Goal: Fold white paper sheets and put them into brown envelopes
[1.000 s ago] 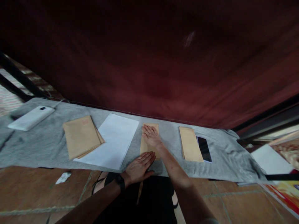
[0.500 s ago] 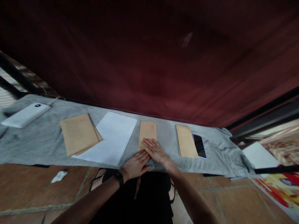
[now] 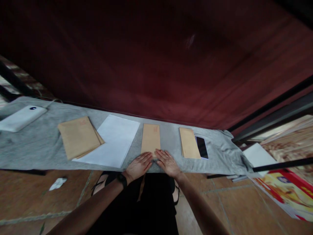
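Observation:
A brown paper envelope (image 3: 151, 138) lies upright before me on the grey cloth, with a small reddish print at its top right. My left hand (image 3: 140, 165) rests flat on its lower left corner, fingers stretched out. On the lower right corner lies my right hand (image 3: 168, 162), also flat with fingers extended. The two hands are slightly apart. Left of the envelope is a stack of white paper sheets (image 3: 117, 138), partly covered by a pile of larger brown envelopes (image 3: 79, 137). To the right sits a small pile of narrow brown envelopes (image 3: 189, 143).
A dark-screened phone (image 3: 201, 147) lies beside the narrow pile. At the far left is a white device (image 3: 23, 118) with a cable. The grey cloth (image 3: 170, 137) covers a narrow bench below a dark red panel (image 3: 156, 75). A colourful box (image 3: 288, 192) stands at lower right.
My right hand has slid down and right across the envelope, away from my left hand, which it overlapped before. The camera view has shifted slightly.

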{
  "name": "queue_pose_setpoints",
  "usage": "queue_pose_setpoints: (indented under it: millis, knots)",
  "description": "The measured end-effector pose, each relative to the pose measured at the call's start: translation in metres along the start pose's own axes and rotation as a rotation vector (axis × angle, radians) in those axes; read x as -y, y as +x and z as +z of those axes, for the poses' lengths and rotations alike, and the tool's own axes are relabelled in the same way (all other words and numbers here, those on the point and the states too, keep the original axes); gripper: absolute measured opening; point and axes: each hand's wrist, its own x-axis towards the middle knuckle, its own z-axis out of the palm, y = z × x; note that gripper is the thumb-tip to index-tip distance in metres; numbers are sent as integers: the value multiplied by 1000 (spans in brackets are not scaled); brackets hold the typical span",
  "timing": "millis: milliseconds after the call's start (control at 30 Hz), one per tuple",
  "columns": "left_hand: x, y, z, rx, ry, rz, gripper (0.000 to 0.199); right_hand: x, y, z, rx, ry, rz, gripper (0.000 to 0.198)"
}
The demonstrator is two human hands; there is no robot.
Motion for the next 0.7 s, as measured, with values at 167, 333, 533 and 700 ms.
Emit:
queue_pose_setpoints:
  millis: [167,333,533,700]
  knots:
    - [1,-6,1,-54,9,-24,36,-1,-11,-3,-9,3,38,52]
    - [3,-18,-5,-56,27,-85,36,-5,-13,-1,-56,51,58,47]
    - [2,-12,-9,-65,33,-199,32,-4,-8,3,-164,131,141,35]
    - [4,-4,-13,-63,16,-307,28,7,1,10,-282,161,257,26]
